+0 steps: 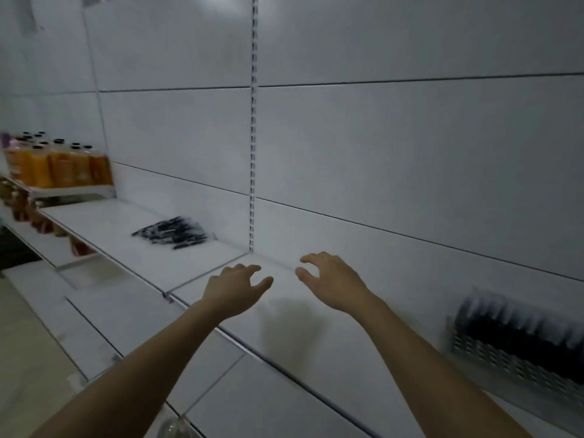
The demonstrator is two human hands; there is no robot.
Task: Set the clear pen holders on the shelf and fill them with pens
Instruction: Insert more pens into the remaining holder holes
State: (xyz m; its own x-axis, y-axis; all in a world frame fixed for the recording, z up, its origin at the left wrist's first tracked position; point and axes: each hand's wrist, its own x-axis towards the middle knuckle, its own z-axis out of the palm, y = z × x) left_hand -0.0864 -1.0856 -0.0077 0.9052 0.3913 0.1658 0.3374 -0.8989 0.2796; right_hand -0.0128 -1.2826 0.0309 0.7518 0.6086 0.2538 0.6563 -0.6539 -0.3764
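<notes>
Closest to me, both bare forearms stretch out over the white metal shelf (284, 330); the left hand (235, 287) and the right hand (331, 279) hover side by side above it, near each other but apart, fingers loosely curved and spread, thumbs turned inward, neither holding anything; the pose looks like a pair of hands shaped to take something between them, though nothing shows in the gap.

To the right, against the back panel, a perforated metal rack of dark upright pens (518, 336) stands on the same shelf; it is blurred, so I cannot say how the pens are seated; I would guess it is stocked already.

Further along to the left, a loose heap of black pens (172, 232) lies flat on the next shelf section, well apart from the hands, presumably left there as supply for filling.

No clear pen holder can be made out for certain; a faint glassy shape at the bottom edge may be one, but I cannot tell.

Farthest left, orange bottles with dark caps (60, 164) crowd a higher shelf, unrelated stock.
</notes>
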